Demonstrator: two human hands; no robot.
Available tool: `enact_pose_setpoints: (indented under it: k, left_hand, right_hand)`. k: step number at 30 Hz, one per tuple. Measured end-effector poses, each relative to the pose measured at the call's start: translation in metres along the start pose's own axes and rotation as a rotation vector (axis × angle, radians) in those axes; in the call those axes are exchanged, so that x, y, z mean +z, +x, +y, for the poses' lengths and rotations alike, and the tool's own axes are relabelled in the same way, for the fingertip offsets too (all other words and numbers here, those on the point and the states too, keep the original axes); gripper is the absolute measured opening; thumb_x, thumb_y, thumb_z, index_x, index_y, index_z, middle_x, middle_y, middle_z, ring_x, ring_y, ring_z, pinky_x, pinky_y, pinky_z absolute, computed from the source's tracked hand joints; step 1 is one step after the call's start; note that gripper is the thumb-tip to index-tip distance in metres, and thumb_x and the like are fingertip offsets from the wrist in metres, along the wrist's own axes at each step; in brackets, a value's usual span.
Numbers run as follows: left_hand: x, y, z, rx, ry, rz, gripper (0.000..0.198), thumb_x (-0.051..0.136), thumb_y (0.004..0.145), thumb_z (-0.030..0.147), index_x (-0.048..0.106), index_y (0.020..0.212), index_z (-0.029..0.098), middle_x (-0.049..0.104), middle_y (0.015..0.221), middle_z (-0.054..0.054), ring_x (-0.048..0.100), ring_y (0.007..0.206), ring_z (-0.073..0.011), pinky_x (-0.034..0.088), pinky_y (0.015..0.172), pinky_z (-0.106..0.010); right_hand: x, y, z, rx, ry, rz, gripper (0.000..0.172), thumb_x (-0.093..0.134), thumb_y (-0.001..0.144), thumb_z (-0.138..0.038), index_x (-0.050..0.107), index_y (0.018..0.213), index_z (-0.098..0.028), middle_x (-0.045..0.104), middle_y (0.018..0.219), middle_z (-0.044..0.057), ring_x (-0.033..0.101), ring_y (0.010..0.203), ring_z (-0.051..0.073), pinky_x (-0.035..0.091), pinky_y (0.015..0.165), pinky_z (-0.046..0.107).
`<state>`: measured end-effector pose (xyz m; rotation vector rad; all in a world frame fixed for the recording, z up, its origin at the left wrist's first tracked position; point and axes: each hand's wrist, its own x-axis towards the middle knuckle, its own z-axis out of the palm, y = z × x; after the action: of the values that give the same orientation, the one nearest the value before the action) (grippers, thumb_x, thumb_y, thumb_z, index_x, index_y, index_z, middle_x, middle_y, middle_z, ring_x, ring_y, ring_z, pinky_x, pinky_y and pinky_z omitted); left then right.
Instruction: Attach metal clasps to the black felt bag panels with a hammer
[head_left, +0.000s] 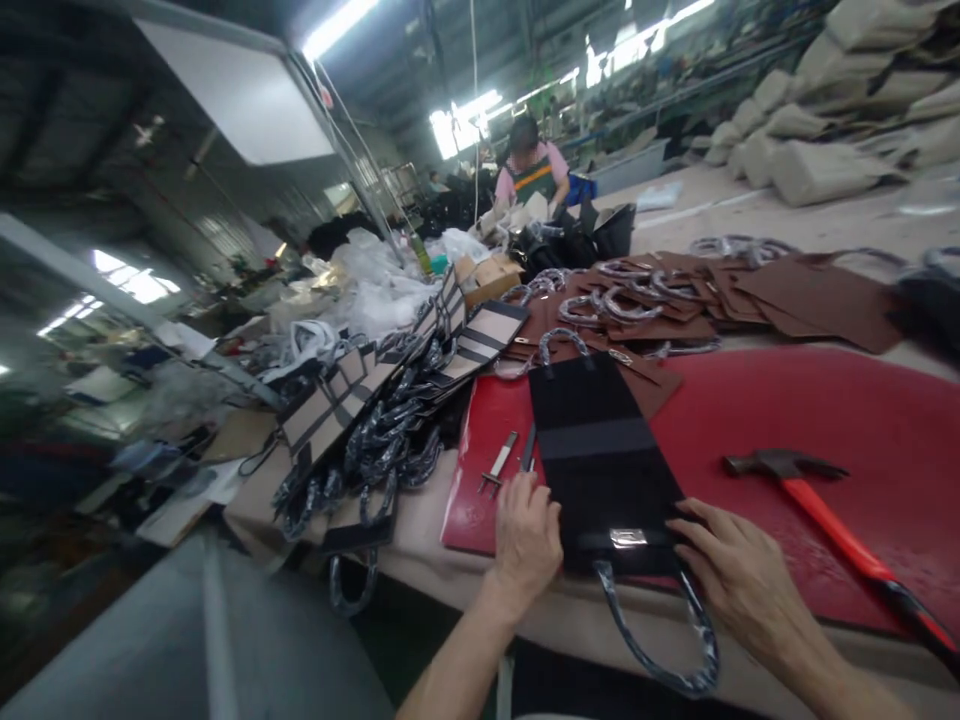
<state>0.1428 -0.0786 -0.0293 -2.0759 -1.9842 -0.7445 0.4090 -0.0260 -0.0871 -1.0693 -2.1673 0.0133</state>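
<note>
A black bag panel [600, 430] lies lengthwise before me, with a plastic-wrapped handle at each end. A shiny metal clasp plate [628, 539] sits near its closer end; the closer handle [701, 665] hangs past the table edge. My right hand [739, 565] grips the panel's right edge, fingertips beside the clasp. At the left edge is my left hand [527, 530], its fingers curled together; what they hold, if anything, is hidden. Just beyond those fingers lie a small metal tool with prongs [498, 462] and a dark narrow tool [529, 448].
Beneath the panel is a red board [757, 400]. On it at right lies a claw hammer [832, 520] with an orange-red handle. Brown bag panels [660, 310] pile up behind, striped panels with wrapped handles [360, 400] at left. Across the table works a person [532, 175].
</note>
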Motion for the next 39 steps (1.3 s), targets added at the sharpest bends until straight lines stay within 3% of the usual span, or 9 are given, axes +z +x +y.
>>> enact_pose_setpoints:
  k: [5, 8, 14, 20, 24, 28, 35, 37, 39]
  left_hand:
    - [0.013, -0.032, 0.03, 0.174, -0.197, -0.069, 0.019, 0.054, 0.091, 0.018, 0.061, 0.109, 0.018, 0.065, 0.119, -0.01, 0.057, 0.117, -0.0265, 0.048, 0.105, -0.048]
    - [0.018, -0.037, 0.027, 0.21, -0.196, -0.083, 0.024, 0.051, 0.092, 0.015, 0.058, 0.115, 0.015, 0.064, 0.117, -0.012, 0.056, 0.116, -0.0279, 0.049, 0.103, -0.048]
    - [0.014, -0.027, 0.02, 0.413, -0.058, -0.237, 0.025, 0.047, 0.09, 0.006, 0.061, 0.11, 0.01, 0.062, 0.105, -0.014, 0.058, 0.106, -0.0297, 0.053, 0.096, -0.048]
    - [0.023, -0.038, 0.002, 0.536, -0.132, -0.104, 0.033, 0.041, 0.086, 0.0, 0.06, 0.112, 0.007, 0.062, 0.11, -0.019, 0.055, 0.122, -0.0322, 0.05, 0.104, -0.052]
    - [0.03, -0.045, -0.016, 0.537, -0.363, -0.003, 0.038, 0.041, 0.087, -0.002, 0.059, 0.116, 0.014, 0.065, 0.115, -0.014, 0.054, 0.128, -0.0259, 0.05, 0.107, -0.049]
    - [0.028, -0.046, -0.021, 0.581, -0.365, -0.024, 0.045, 0.041, 0.085, -0.003, 0.061, 0.12, 0.017, 0.065, 0.118, -0.014, 0.051, 0.133, -0.0264, 0.049, 0.108, -0.05]
    - [0.024, -0.053, -0.017, 0.527, -0.348, -0.114, 0.054, 0.042, 0.088, 0.0, 0.051, 0.137, 0.019, 0.057, 0.136, -0.017, 0.04, 0.142, -0.0286, 0.042, 0.112, -0.055]
    - [0.022, -0.055, -0.013, 0.469, -0.392, -0.115, 0.055, 0.042, 0.089, 0.001, 0.048, 0.139, 0.02, 0.058, 0.136, -0.016, 0.043, 0.14, -0.0272, 0.042, 0.113, -0.054]
    - [0.018, -0.053, -0.009, 0.373, -0.468, -0.121, 0.051, 0.042, 0.09, 0.003, 0.049, 0.139, 0.02, 0.061, 0.133, -0.014, 0.049, 0.136, -0.0244, 0.043, 0.112, -0.051]
  right_hand:
    - [-0.013, 0.0, -0.016, 0.055, 0.022, -0.105, 0.024, 0.045, 0.096, -0.019, 0.068, 0.104, -0.017, 0.066, 0.115, 0.012, 0.059, 0.104, 0.026, 0.045, 0.086, 0.042]
    - [-0.018, 0.003, -0.024, 0.064, 0.068, -0.159, 0.024, 0.045, 0.095, -0.014, 0.066, 0.105, -0.017, 0.067, 0.115, 0.011, 0.058, 0.105, 0.025, 0.044, 0.089, 0.042]
    - [-0.024, 0.002, -0.026, 0.007, 0.061, -0.194, 0.029, 0.046, 0.091, -0.007, 0.065, 0.111, -0.018, 0.066, 0.116, 0.01, 0.053, 0.104, 0.025, 0.044, 0.092, 0.042]
    - [-0.032, 0.007, -0.024, -0.083, 0.0, -0.341, 0.035, 0.052, 0.084, -0.004, 0.064, 0.114, -0.016, 0.063, 0.12, 0.012, 0.051, 0.101, 0.026, 0.047, 0.09, 0.043]
    - [-0.03, 0.005, -0.02, -0.078, 0.155, -0.221, 0.028, 0.046, 0.087, -0.003, 0.068, 0.096, -0.018, 0.067, 0.112, 0.01, 0.052, 0.104, 0.025, 0.049, 0.092, 0.044]
    - [-0.026, 0.0, -0.015, -0.061, 0.253, -0.141, 0.032, 0.045, 0.086, -0.002, 0.069, 0.091, -0.022, 0.069, 0.108, 0.007, 0.053, 0.108, 0.025, 0.048, 0.094, 0.048]
    - [-0.037, 0.008, -0.023, 0.072, 0.373, -0.221, 0.028, 0.045, 0.09, -0.013, 0.07, 0.099, -0.022, 0.069, 0.113, 0.006, 0.053, 0.112, 0.025, 0.04, 0.102, 0.05]
    - [-0.04, 0.011, -0.028, 0.122, 0.364, -0.262, 0.021, 0.052, 0.091, -0.023, 0.07, 0.101, -0.02, 0.068, 0.115, 0.007, 0.053, 0.111, 0.026, 0.039, 0.102, 0.049]
    - [-0.04, 0.013, -0.033, 0.155, 0.296, -0.292, 0.029, 0.065, 0.084, -0.034, 0.069, 0.108, -0.019, 0.064, 0.12, 0.01, 0.051, 0.113, 0.029, 0.038, 0.102, 0.05]
